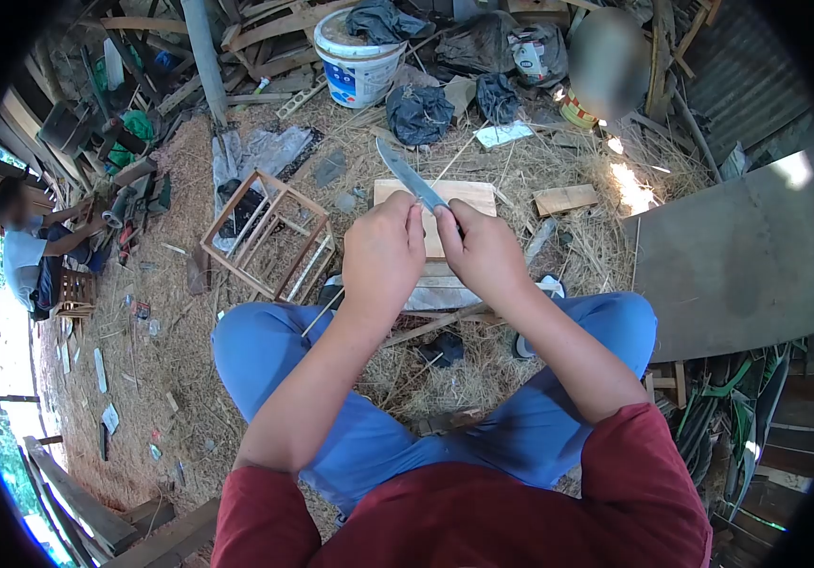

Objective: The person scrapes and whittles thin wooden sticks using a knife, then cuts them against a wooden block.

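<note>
A knife (407, 174) is held in the right hand (485, 243), its blade slanting toward the far left above a pale board (476, 196). The fingers of that hand are closed around the handle, most of which is hidden. By the left hand (383, 244), a thin stick (455, 158) appears to be pinched between thumb and curled fingers close to the base of the blade; whether the blade is touched by those fingers cannot be told. One end of the stick is seen beyond the hands toward the far right, the other near the left knee (257, 346).

The knife is judged to be stiff and of moderate weight, with the blade likely smooth and slippery. It is best gripped by the handle alone, close behind the blade, with the edge kept turned away from the left fingers. The stick is judged to be very light and somewhat springy; it could be bent or snapped if pressed hard far from the grip. A firm pinch is called for just behind the blade, with the long near end left free. Splinters may be met along its length.

To the left, a wooden frame (269, 237) rests on the straw-covered ground (165, 379). Its slender bars look rigid but breakable, so it would best be lifted by a thicker outer bar.
</note>
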`<state>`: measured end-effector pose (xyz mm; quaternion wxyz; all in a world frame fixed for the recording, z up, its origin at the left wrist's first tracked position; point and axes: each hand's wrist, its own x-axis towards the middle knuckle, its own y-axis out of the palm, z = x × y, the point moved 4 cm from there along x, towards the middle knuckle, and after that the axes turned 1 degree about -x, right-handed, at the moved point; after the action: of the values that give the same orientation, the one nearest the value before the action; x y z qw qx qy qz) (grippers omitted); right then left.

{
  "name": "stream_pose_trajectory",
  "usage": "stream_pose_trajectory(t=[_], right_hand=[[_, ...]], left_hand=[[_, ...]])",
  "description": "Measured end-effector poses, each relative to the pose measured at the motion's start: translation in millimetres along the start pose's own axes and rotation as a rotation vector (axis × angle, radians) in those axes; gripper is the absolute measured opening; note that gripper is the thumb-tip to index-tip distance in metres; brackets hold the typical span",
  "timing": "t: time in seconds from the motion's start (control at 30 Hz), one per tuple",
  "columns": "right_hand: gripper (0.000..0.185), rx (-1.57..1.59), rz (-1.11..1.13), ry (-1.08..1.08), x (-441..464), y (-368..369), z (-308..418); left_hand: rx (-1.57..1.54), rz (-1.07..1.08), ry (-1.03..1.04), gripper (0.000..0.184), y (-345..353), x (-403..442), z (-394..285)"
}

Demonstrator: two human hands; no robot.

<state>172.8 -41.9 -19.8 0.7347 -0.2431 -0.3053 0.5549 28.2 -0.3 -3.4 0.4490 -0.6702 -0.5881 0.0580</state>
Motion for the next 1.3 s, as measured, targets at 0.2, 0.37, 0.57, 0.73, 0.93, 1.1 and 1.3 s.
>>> stream_pose_trajectory(t=[0.2, 0.37, 0.57, 0.73, 0.93, 1.1, 1.3], right_hand=[[0.036, 0.005, 0.006, 0.005, 7.7, -14.8, -5.4], [0.038, -0.034, 0.028, 0.028, 13.0, -15.7, -17.2], [0.038, -0.001, -0.104, 0.026, 19.4, -28.9, -22.6], [0.038, -0.064, -0.15, 0.021, 22.2, -30.6, -23.1], [0.034, -0.122, -0.154, -0.052, 15.1, -16.9, -12.7], [0.034, -0.097, -0.099, -0.068, 6.7, -6.0, -2.8], [0.034, -0.131, -0.139, -0.094, 14.3, -17.9, -3.3]], left_hand=[[-0.168, 0.049, -0.025, 0.014, 0.2, 6.5, -5.4], [-0.319, 0.153, -0.147, 0.018, 6.8, 6.9, -2.1], [-0.132, 0.107, -0.052, 0.018, 3.4, 2.7, -6.5], [-0.086, 0.12, -0.067, 0.016, 4.2, 0.9, -7.1], [-0.032, 0.051, -0.02, 0.015, 1.8, 1.8, -2.8], [-0.051, 0.031, -0.056, 0.015, 0.0, 1.4, -1.7], [-0.072, -0.001, -0.049, 0.016, -2.5, 4.8, -5.1]])
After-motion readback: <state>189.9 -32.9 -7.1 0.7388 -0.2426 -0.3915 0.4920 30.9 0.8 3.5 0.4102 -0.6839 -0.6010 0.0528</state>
